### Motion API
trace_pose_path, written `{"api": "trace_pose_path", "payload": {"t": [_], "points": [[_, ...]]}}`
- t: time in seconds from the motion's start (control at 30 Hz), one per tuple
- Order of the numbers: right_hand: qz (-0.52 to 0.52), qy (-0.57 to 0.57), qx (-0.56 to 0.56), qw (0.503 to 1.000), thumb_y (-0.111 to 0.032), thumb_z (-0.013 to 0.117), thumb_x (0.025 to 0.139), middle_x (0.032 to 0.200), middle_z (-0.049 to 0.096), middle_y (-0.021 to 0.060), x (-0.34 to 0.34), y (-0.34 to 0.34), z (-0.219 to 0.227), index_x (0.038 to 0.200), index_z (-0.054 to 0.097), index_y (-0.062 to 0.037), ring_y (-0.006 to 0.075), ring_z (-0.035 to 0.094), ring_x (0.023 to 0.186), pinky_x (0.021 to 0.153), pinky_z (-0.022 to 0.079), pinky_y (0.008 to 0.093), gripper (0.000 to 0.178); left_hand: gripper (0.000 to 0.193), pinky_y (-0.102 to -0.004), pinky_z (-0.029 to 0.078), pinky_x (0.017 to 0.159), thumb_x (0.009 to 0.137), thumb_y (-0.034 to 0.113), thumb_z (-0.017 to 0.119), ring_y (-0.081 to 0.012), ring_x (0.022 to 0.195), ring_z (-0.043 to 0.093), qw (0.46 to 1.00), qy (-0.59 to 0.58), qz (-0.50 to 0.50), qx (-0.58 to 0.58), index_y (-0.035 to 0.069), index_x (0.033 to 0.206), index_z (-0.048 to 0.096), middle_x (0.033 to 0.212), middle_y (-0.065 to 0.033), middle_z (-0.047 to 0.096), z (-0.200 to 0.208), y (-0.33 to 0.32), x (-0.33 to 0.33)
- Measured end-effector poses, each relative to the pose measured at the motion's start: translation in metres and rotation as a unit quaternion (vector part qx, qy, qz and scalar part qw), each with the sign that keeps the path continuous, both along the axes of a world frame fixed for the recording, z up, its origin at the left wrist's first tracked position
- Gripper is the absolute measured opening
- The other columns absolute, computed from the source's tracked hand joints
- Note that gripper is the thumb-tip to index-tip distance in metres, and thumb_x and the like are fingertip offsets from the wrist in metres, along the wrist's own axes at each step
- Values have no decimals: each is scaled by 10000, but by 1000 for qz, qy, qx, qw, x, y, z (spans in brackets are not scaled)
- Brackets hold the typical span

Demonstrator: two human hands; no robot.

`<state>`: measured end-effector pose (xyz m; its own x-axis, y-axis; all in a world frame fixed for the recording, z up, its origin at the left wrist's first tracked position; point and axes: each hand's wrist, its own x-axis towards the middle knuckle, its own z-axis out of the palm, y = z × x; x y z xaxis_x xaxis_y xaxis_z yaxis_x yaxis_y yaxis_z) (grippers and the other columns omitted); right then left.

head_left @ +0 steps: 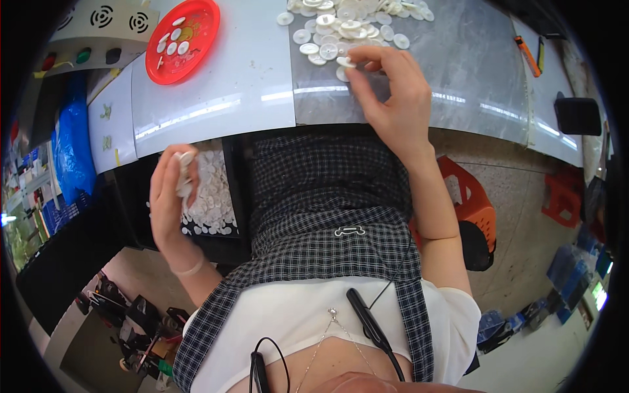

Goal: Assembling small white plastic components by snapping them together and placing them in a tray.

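My right hand (400, 98) is over the grey part of the table, thumb and forefinger pinching a small white plastic disc (345, 62). Just beyond it spreads a loose pile of white discs (354, 29), some with a raised nub in the middle. My left hand (169, 190) is curled round several more white discs (185, 173). It hovers above a black bin (230, 154) below the table's edge, which holds a great many of the same discs (213, 190).
A red round plate (204, 62) with several white pieces lies at the far left of the table. An orange-handled cutter (526, 56) lies at the far right. A grey machine with buttons (98, 39) and a blue plastic bag (73, 144) are at the left. An orange stool (475, 213) stands right.
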<state>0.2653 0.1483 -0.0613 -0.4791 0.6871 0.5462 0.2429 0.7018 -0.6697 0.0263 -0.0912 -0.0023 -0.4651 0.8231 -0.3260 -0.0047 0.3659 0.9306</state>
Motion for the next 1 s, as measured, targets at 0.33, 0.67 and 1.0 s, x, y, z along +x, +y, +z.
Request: {"api": "trace_pose_path", "payload": {"t": [0.33, 0.67, 1.0], "points": [[22, 38, -70, 997, -42, 695, 810, 842, 679, 25, 6, -13, 17, 975, 680, -52, 110, 594, 757, 684, 431, 244, 166, 332, -391, 465, 887, 865, 166, 666, -266, 1020, 608, 841, 480, -154, -194, -1, 1139, 579, 1037, -132, 643, -15, -49, -20], [152, 93, -331, 927, -71, 696, 845, 770, 672, -32, 10, -40, 35, 1062, 479, -60, 33, 539, 736, 657, 362, 212, 307, 342, -252, 483, 784, 733, 42, 791, -133, 878, 598, 961, 73, -126, 234, 12, 1038, 638, 1009, -64, 641, -26, 101, 91], [56, -48, 37, 997, -89, 747, 772, 944, 688, 42, 8, -15, 12, 960, 642, -61, 202, 612, 868, 712, 468, 306, 218, 316, -217, 454, 743, 755, 15, 770, -93, 793, 526, 968, -3, -83, 235, 8, 1042, 638, 1009, -37, 619, -45, 97, 90]]}}
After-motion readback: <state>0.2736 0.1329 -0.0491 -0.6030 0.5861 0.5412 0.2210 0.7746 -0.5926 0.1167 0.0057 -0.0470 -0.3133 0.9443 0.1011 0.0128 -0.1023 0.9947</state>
